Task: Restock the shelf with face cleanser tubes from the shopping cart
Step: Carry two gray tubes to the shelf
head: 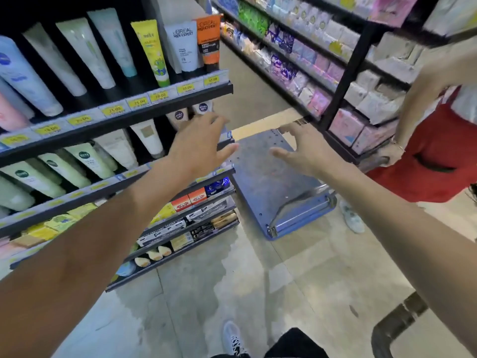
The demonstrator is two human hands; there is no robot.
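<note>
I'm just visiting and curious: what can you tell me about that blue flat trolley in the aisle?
The blue flat trolley is a low platform cart with a dull, scuffed blue deck and a metal handle folded down at its near end. It stands on the tiled floor between the two shelf units. Nothing visibly rests on its deck; both outstretched hands hover above it.

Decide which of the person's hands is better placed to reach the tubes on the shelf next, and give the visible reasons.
Probably the left hand: it is open, holds nothing, and hovers right at the edge of the shelf, next to the tubes. The right hand, also open and holding nothing, is farther out over the blue trolley in the aisle.
</note>
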